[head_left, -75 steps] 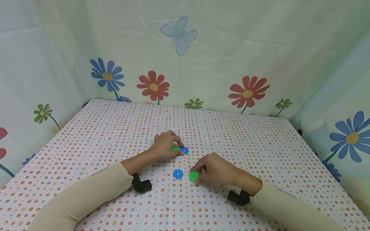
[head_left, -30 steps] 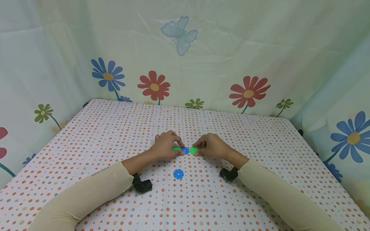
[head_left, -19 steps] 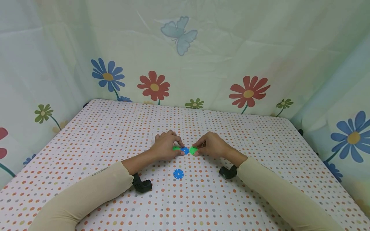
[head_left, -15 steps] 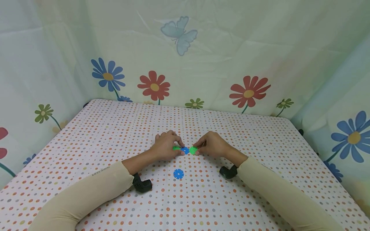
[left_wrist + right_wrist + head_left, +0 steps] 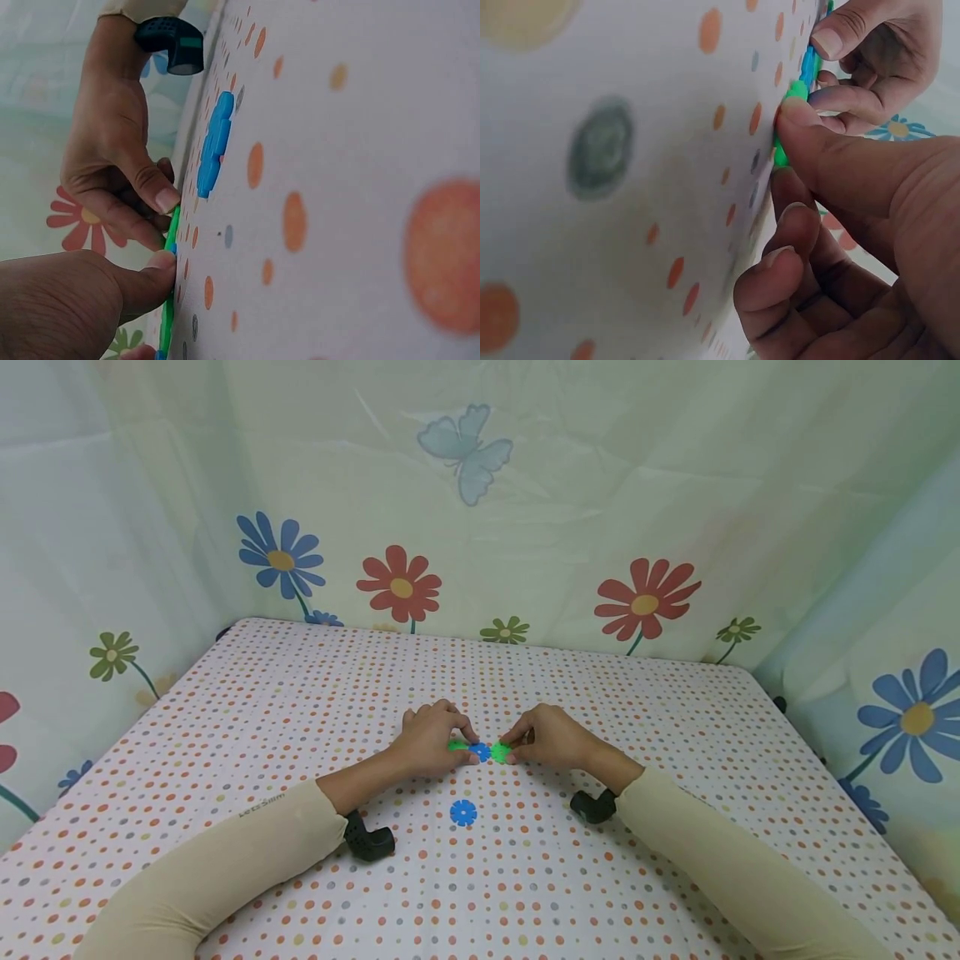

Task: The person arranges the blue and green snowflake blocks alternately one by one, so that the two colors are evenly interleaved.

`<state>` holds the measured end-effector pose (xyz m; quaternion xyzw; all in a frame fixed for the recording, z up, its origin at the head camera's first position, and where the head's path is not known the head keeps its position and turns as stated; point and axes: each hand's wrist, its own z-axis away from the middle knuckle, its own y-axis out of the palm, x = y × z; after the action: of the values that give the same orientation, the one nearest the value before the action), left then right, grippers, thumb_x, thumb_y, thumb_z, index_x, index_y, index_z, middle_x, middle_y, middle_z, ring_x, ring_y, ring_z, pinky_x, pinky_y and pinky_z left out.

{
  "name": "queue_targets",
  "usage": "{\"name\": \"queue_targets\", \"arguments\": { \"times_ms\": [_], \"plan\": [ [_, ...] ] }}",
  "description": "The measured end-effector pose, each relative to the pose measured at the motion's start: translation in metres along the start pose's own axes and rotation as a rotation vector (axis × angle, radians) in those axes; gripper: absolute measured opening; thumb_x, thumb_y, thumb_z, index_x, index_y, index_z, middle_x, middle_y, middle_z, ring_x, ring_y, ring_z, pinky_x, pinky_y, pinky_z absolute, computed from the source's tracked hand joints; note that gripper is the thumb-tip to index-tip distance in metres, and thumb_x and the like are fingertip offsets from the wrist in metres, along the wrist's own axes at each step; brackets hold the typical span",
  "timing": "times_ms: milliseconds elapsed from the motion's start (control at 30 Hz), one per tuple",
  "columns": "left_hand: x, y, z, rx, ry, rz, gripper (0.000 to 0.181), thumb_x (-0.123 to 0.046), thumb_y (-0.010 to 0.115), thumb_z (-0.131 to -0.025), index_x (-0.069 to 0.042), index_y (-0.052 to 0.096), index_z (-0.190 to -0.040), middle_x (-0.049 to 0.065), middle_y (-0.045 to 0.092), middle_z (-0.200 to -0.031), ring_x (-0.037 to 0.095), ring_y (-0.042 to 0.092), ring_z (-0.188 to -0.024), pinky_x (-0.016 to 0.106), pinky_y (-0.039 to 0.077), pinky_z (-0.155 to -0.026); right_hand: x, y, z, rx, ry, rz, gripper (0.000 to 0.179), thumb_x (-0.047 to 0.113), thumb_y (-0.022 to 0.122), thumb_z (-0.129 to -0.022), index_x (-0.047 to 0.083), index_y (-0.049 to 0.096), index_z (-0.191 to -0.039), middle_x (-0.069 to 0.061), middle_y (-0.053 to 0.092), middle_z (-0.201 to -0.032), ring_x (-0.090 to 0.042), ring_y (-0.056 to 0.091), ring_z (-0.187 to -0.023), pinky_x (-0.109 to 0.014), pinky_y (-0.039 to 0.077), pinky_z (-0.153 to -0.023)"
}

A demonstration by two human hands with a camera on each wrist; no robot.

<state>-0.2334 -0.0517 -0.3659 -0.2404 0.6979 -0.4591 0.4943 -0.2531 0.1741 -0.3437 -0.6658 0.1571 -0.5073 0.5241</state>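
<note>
My left hand [image 5: 431,742] pinches a blue notched plastic disc [image 5: 482,751] between thumb and index finger, low over the dotted cloth. Behind those fingers a green notched disc [image 5: 456,745], partly hidden, sits at the blue one's left side. From the right, my right hand [image 5: 557,739] pinches another green disc [image 5: 498,752], also visible under the thumb in the right wrist view [image 5: 781,155]. Its edge meets the blue disc's right edge; whether their slots interlock I cannot tell. A loose blue disc [image 5: 463,812] lies flat nearer me, below both hands.
White cloth with coloured dots [image 5: 315,893] covers the table. A flower-printed curtain [image 5: 525,527] stands behind it and along both sides. Each wrist carries a black camera mount [image 5: 367,839] close to the cloth.
My right hand has carried its green disc forward and left from beside the loose blue disc, then closed the small gap to the held blue disc. My left hand stays put.
</note>
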Motion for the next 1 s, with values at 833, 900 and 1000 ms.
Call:
{"name": "queue_targets", "arguments": {
  "times_ms": [833, 900, 1000],
  "plan": [
    [0.0009, 0.0009, 0.0005, -0.01, 0.009, -0.011, 0.016, -0.039, 0.078, -0.084, -0.029, 0.074, -0.096, 0.002, 0.059, -0.122, 0.029, 0.054, -0.111, 0.052, 0.034, -0.093, 0.0068, 0.0012, 0.0082, -0.027, -0.06, 0.188, 0.02, 0.021, 0.076, -0.087, 0.01, 0.078, -0.104, 0.004, 0.069, -0.093, -0.009, 0.06, -0.082, -0.026, 0.048, -0.07],
    [0.0007, 0.0009, 0.0006, -0.012, 0.008, -0.012, 0.016, -0.039, 0.078, -0.084, -0.03, 0.074, -0.096, 0.002, 0.059, -0.122, 0.029, 0.055, -0.111, 0.052, 0.034, -0.093, 0.0069, 0.0015, 0.0087, -0.03, -0.066, 0.201, 0.02, 0.021, 0.076, -0.088, 0.01, 0.077, -0.105, 0.004, 0.069, -0.093, -0.009, 0.059, -0.08, -0.026, 0.047, -0.069],
    [0.0004, 0.0009, 0.0006, -0.015, 0.008, -0.012, 0.016, -0.039, 0.078, -0.083, -0.03, 0.074, -0.096, 0.002, 0.059, -0.122, 0.029, 0.055, -0.111, 0.052, 0.034, -0.093, 0.0071, 0.0016, 0.0094, -0.03, -0.069, 0.211, 0.02, 0.021, 0.076, -0.088, 0.011, 0.077, -0.105, 0.005, 0.067, -0.09, -0.008, 0.055, -0.074, -0.025, 0.045, -0.066]
  ]
}}
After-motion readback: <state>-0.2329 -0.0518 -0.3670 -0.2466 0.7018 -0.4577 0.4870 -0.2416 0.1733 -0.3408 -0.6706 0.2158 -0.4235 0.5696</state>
